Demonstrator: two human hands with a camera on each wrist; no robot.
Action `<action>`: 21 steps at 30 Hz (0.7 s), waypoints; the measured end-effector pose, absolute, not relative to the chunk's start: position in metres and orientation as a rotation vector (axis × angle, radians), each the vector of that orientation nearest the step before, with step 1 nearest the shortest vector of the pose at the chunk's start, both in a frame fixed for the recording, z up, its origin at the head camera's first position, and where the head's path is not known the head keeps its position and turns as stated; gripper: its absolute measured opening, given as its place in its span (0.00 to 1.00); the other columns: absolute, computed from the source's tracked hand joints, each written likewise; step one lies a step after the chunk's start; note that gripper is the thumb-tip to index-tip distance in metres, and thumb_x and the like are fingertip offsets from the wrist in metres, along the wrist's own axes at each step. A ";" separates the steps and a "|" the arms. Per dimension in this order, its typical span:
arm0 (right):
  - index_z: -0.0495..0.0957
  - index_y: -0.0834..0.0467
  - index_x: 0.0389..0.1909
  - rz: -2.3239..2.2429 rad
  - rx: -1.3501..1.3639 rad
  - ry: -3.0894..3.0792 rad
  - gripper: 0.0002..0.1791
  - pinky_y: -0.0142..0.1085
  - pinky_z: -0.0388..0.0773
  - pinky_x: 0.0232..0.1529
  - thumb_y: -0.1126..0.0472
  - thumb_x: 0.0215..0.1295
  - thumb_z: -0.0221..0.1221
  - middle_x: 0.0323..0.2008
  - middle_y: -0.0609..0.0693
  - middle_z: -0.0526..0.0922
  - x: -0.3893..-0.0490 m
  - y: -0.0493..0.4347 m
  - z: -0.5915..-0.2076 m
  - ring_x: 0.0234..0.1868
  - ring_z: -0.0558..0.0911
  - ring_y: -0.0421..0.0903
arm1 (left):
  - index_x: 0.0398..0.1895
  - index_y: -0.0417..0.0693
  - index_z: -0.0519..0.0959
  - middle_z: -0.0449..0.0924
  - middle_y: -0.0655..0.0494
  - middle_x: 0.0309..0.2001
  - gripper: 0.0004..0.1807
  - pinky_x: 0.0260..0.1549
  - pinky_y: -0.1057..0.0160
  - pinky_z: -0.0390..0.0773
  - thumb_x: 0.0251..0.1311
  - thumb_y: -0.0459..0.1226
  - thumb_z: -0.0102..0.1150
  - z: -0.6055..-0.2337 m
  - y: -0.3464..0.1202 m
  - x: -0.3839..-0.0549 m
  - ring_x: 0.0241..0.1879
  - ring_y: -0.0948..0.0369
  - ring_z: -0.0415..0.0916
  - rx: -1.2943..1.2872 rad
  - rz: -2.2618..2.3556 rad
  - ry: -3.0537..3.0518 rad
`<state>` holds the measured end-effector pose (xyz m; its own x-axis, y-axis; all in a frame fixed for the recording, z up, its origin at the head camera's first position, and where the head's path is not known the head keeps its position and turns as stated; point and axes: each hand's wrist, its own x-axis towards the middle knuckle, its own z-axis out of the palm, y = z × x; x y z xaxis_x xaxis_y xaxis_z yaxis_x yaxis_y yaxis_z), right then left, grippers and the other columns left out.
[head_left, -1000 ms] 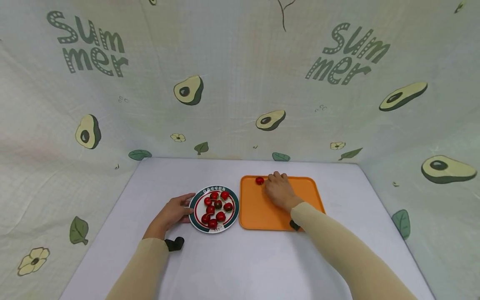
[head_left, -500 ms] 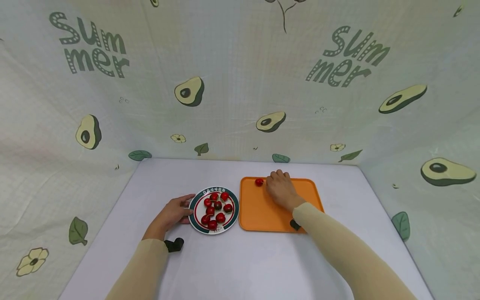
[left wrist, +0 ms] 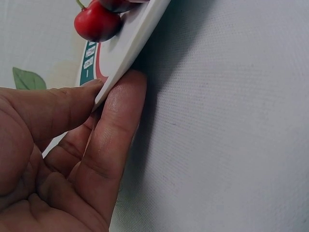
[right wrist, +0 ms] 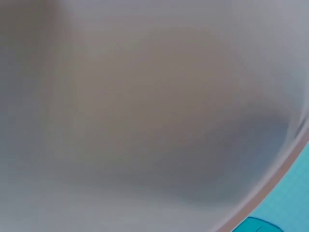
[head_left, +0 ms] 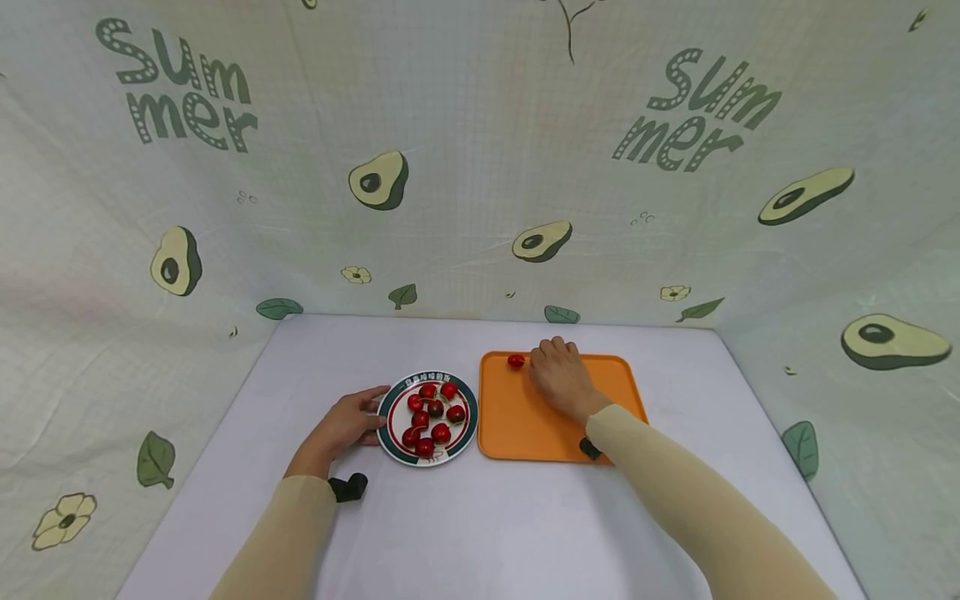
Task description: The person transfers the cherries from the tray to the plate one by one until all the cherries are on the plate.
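A round plate with a green and red rim carries several red cherries. My left hand pinches its left edge; in the left wrist view the thumb lies on top of the rim and a finger is underneath. To the right of the plate lies an orange tray. My right hand is bent down over its far part, just right of a single cherry. Its fingertips are hidden, so whether they hold the stem cannot be told. Only a blurred pale surface fills most of the right wrist view.
The white table stretches in front of plate and tray. A printed cloth hangs behind it and at both sides. Black wrist cameras sit by the left cuff and the right cuff.
The lone cherry on the tray has shifted slightly left and turned a little. My right hand has moved very slightly beside it. The left hand and plate stay in place.
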<state>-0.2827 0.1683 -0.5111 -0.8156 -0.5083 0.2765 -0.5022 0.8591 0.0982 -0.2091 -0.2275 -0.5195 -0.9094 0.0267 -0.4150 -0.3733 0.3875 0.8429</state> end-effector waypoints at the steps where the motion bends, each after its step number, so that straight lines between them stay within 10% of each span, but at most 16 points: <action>1: 0.78 0.62 0.37 -0.031 0.770 -2.737 0.11 0.46 0.67 0.42 0.57 0.77 0.61 0.32 0.53 0.72 -0.282 0.167 -0.511 0.41 0.70 0.55 | 0.80 0.53 0.67 0.71 0.38 0.62 0.37 0.35 0.61 0.89 0.68 0.26 0.62 -0.519 -0.227 -0.209 0.38 0.57 0.81 -0.300 1.526 2.293; 21: 0.79 0.60 0.39 -0.055 0.934 -2.653 0.11 0.44 0.71 0.47 0.55 0.78 0.59 0.35 0.53 0.73 -0.266 0.130 -0.491 0.42 0.70 0.53 | 0.80 0.52 0.67 0.72 0.38 0.62 0.37 0.35 0.62 0.89 0.69 0.26 0.61 -0.519 -0.228 -0.209 0.36 0.57 0.81 -0.297 1.534 2.283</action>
